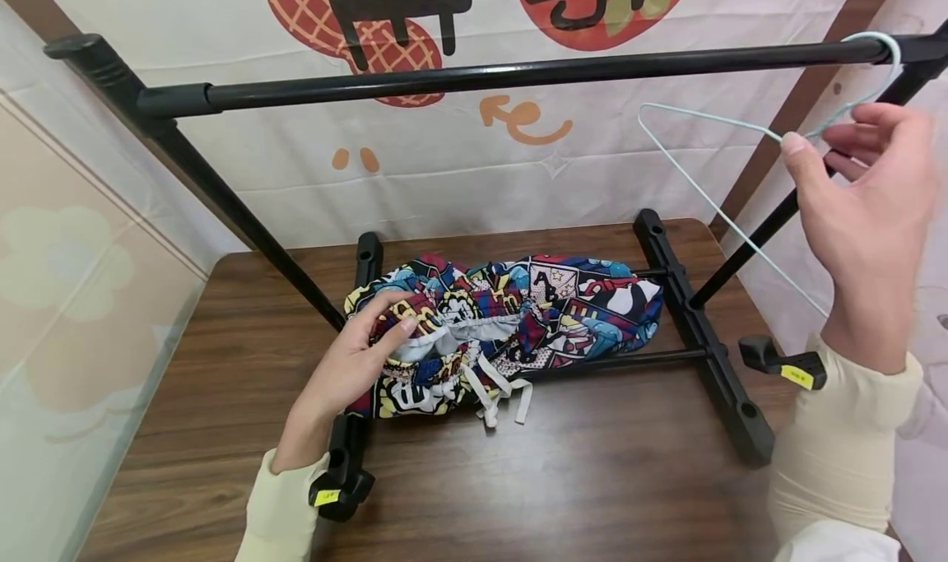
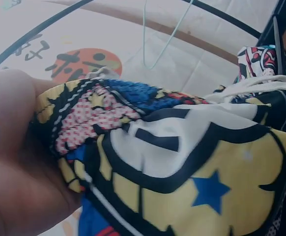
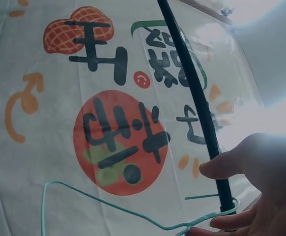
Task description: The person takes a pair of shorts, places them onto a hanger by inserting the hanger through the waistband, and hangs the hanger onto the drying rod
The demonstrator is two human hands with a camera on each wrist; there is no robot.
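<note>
A pair of colourful comic-print drawstring pants [image 1: 563, 299] lies bunched across the low bars of a black rack, its white drawstring [image 1: 492, 393] hanging over the front. My left hand [image 1: 363, 348] grips the left end of the gathered waistband; the left wrist view shows the waistband [image 2: 91, 115] between thumb and fingers. A thin pale-blue wire hanger [image 1: 696, 183] hangs by its hook over the right end of the top bar [image 1: 518, 75]. My right hand [image 1: 870, 192] is at the hanger's neck, thumb and fingers apart, the fingers near the wire. Its lower right part is hidden behind that hand.
The rack's left post [image 1: 237, 208] and right foot [image 1: 704, 356] flank the pants on a brown wooden table [image 1: 578, 455]. Behind is a white printed cloth [image 1: 607, 183]. Black wrist cameras sit on both cuffs.
</note>
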